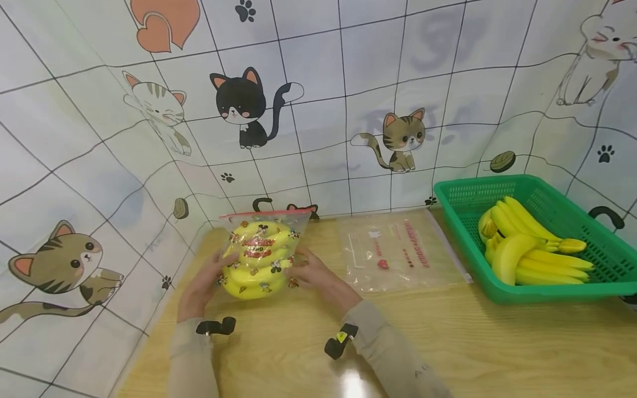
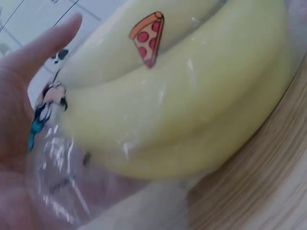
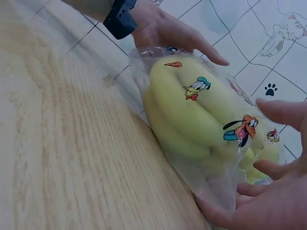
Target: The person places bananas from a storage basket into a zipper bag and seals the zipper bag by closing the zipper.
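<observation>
Left of centre in the head view, a clear plastic bag with a red strip along its top edge and cartoon figures printed over it (image 1: pixel 264 251) is filled with plump yellow bananas (image 2: pixel 182 105), its mouth towards the top of the frame. Whether the strip is fully sealed cannot be told. The left hand (image 1: pixel 203 283) and the right hand (image 1: pixel 318 276) flank the bag, both with fingers loosely extended against its sides rather than wrapped round it; the wrist views show each thumb standing straight. Beneath lies a pale wood-grain surface (image 1: pixel 278 354); whether the bag's base fully rests on it is unclear.

Just right of the right hand, at mid-frame, a second clear plastic bag with red print (image 1: pixel 358 254) lies flat. Further right, a green perforated plastic basket (image 1: pixel 497 297) carries more yellow bananas (image 1: pixel 512 260). Behind everything, a white gridded wall covering with cartoon cats (image 1: pixel 318 155) fills the upper frame.

The likeliest trouble is slipping: the smooth film gives these flat hands little purchase, so uneven pressure could topple the rounded, bulging bag. If the strip is unsealed, a tilt could let fruit slide out, and squeezing harder might strain the thin plastic.
</observation>
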### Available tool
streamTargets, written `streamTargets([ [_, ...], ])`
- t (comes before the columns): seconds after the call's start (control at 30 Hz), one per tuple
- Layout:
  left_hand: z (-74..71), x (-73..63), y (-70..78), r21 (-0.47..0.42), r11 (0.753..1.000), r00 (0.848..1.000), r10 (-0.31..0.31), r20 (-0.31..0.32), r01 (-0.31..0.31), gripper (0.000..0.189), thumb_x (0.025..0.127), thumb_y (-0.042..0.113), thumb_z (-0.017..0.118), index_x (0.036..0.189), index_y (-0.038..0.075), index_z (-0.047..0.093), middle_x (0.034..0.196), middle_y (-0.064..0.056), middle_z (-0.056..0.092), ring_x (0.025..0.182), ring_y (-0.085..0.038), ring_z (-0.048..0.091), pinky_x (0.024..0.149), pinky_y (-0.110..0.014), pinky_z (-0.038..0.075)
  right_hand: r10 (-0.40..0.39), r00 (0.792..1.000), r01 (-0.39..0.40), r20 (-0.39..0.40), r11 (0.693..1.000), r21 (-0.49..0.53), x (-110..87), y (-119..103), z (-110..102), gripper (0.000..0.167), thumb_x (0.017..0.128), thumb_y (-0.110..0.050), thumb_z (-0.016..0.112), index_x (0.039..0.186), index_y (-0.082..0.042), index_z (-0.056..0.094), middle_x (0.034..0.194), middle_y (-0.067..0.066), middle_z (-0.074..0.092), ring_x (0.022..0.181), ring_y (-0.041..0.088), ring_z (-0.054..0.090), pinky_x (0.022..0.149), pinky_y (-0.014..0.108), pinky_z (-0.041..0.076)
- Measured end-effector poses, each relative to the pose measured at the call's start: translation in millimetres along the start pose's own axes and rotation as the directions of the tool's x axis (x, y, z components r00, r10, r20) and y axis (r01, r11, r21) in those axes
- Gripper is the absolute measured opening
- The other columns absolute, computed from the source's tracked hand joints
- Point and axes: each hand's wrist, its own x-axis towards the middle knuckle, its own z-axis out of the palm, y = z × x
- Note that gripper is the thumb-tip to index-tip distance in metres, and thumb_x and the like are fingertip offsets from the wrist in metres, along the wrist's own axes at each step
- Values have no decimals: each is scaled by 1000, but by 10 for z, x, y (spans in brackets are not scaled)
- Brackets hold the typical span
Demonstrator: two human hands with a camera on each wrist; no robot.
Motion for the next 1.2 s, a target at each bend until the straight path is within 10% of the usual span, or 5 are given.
streamTargets([
  [0.2,-123,-35,-33,-14,1000,1000,-14,13,15,90,102,34,64,168,22,4,175,-13,9,159,-38,17,125,-71,11,-16,1000,17,-14,996,86,39,52,29,72,86,-3,65,150,3,32,143,27,47,118,29,60,108,40,52],
  [0.5,-122,-128,123,-68,995,992,-73,-105,66,93,101,30,67,168,19,4,173,-19,8,158,-39,17,127,-66,14,-33,998,34,57,999,-5,7,71,109,70,93,-7,65,157,-11,38,159,27,35,138,39,51,119,51,43],
  [0.7,-88,-113,180,-74,992,967,-116,-228,101,90,100,37,68,167,14,13,169,-22,17,151,-36,30,119,-48,39,-41,993,45,107,998,-37,-35,40,186,75,100,-16,60,165,-13,23,165,25,27,148,45,38,123,60,33],
  [1.03,-171,-134,46,40,967,937,-235,-259,253,88,96,61,63,165,17,28,160,-10,35,72,-6,41,68,-23,44,9,995,-4,97,999,-45,-19,112,219,71,98,-7,61,162,-14,32,149,27,44,122,36,62,111,49,51],
  [1.2,-106,-109,84,62,972,938,-199,-285,225,77,103,51,57,162,8,31,160,-18,37,125,-24,49,99,-36,50,11,993,-15,118,999,34,-3,122,227,73,97,2,57,163,-10,29,144,32,45,118,42,66,106,46,55],
])
